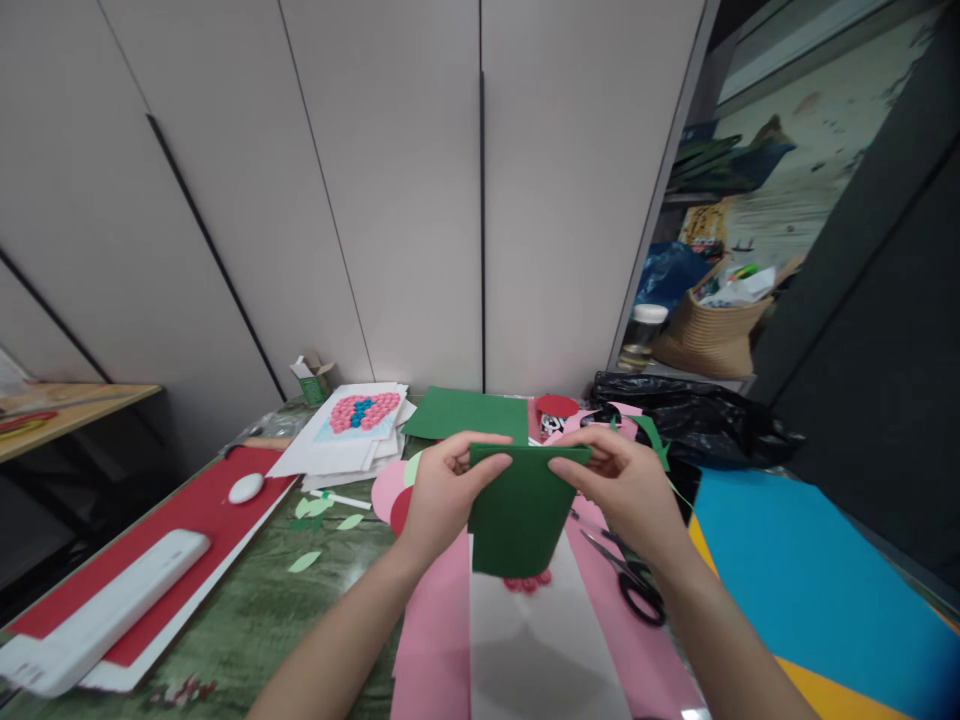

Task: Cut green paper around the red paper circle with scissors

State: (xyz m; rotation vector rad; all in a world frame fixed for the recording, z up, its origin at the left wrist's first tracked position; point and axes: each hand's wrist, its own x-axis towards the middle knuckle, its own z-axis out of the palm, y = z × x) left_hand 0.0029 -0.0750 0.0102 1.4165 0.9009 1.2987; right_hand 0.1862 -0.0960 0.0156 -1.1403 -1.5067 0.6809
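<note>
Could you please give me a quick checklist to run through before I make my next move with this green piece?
1. Left hand grips the green piece: ok, near its upper left corner.
2. Right hand grips it: ok, near the upper right corner.
3. Scissors out of the fingers: ok, lying on the pink paper.
4. White sheet fully visible: not ok, the green piece blocks part of it.
5. Red decoration undamaged: cannot tell, it is partly hidden.
6. Leaf cutouts away from both hands: ok, off to the left.
</note>
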